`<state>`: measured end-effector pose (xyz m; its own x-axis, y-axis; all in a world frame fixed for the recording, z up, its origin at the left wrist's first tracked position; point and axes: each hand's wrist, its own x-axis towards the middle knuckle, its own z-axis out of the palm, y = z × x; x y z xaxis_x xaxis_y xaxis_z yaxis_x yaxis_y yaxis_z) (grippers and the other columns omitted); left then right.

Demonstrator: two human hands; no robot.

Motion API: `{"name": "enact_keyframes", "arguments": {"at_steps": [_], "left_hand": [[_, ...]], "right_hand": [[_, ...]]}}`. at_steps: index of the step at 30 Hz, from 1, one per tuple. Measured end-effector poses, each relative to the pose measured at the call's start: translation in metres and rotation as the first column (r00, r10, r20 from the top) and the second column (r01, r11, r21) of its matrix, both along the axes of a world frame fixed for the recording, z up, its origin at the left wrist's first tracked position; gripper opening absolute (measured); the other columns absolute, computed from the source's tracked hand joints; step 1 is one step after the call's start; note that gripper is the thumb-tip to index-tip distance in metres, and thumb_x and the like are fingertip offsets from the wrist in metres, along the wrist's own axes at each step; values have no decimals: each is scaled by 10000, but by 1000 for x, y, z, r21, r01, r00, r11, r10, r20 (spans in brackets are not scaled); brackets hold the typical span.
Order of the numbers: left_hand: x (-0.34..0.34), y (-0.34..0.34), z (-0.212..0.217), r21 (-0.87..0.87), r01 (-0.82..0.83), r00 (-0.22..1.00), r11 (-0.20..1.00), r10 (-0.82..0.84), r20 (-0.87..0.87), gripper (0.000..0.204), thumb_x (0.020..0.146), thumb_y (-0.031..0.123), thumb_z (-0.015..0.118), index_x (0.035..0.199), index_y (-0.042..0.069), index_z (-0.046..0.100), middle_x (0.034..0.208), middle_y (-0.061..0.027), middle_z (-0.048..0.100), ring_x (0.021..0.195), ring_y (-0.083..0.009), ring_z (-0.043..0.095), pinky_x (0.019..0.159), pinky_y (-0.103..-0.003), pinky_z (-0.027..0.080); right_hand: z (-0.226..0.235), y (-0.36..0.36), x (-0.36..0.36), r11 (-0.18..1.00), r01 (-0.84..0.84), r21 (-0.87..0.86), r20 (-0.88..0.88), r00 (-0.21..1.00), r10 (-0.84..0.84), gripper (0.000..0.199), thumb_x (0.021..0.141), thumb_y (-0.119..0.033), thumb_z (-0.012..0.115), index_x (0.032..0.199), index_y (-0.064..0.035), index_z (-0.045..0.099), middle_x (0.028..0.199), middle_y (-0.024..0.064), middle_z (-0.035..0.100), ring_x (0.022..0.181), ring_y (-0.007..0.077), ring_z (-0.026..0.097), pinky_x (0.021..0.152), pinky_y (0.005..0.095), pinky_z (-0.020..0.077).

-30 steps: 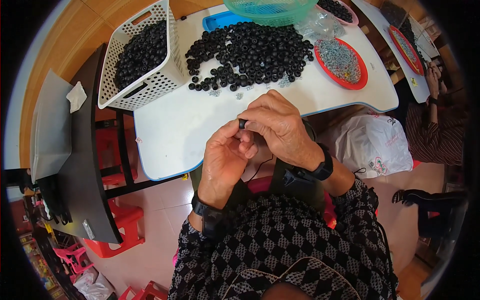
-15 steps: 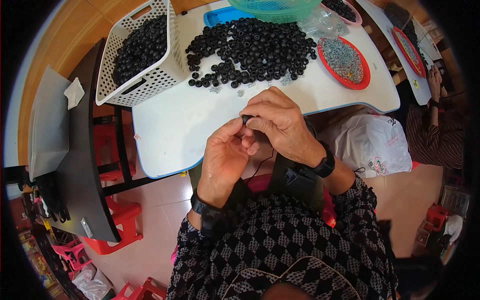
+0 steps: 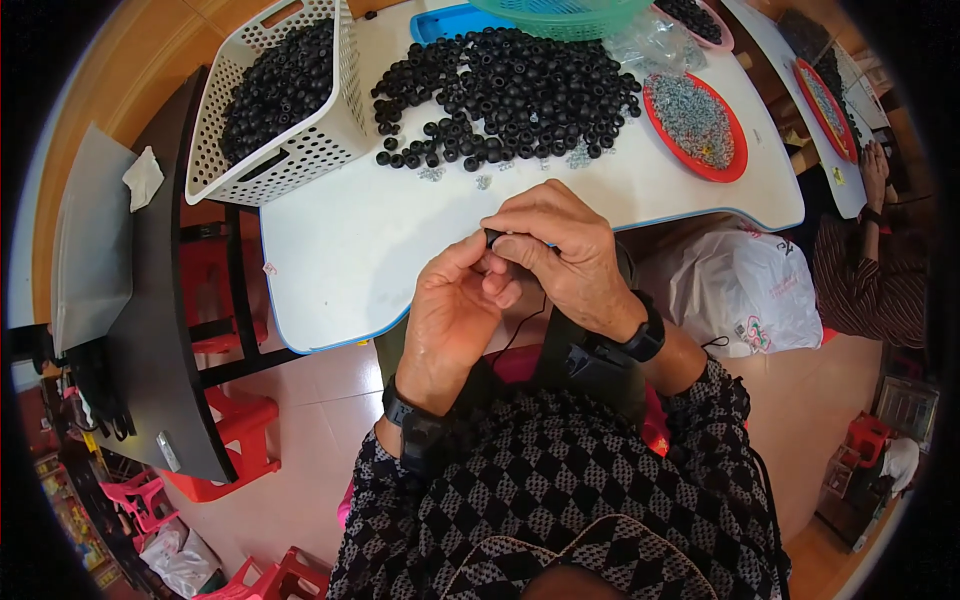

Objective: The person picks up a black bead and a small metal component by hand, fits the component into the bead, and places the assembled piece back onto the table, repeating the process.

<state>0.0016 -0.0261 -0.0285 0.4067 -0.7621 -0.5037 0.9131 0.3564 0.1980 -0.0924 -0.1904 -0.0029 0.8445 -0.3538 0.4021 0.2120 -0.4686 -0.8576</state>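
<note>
Just over the near edge of a white table, my two hands meet at a small black rounded piece. My left hand pinches it between thumb and forefinger, the other fingers curled in. From the right, the thumb and fingertips of my right hand close on the same piece and cover most of it. Beyond my hands spreads a heap of black rounded pieces with holes. Several tiny clear bits lie along its near side. A red plate to the right holds many small clear-grey parts.
A white perforated basket full of black pieces stands at the left. At the back are a blue tray, a green basket and a clear plastic bag. A white bag sits right; another person's hand shows far right.
The view has shifted slightly. Both hands keep the same pinch on the small black piece, with hardly any movement.
</note>
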Motion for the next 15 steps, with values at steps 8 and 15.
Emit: {"name": "enact_keyframes", "arguments": {"at_steps": [8, 15], "left_hand": [[30, 22, -6, -26, -62, 987, 998, 66, 149, 208, 1100, 205, 735, 1113, -2, 721, 941, -49, 591, 800, -155, 479, 716, -327, 395], [56, 35, -13, -36, -124, 972, 992, 129, 196, 214, 1100, 193, 736, 1091, -16, 690, 926, -54, 582, 799, -160, 471, 717, -332, 388]], "right_hand": [[-15, -29, 31, 981, 147, -124, -109, 981, -161, 187, 954, -13, 856, 1140, -4, 866, 1021, 83, 775, 979, 206, 711, 845, 348, 567], [-51, -59, 68, 787, 244, -566, 40, 962, -269, 238, 819, 41, 878, 1018, -88, 866, 941, 63, 742, 911, 305, 685, 788, 415, 577]]}}
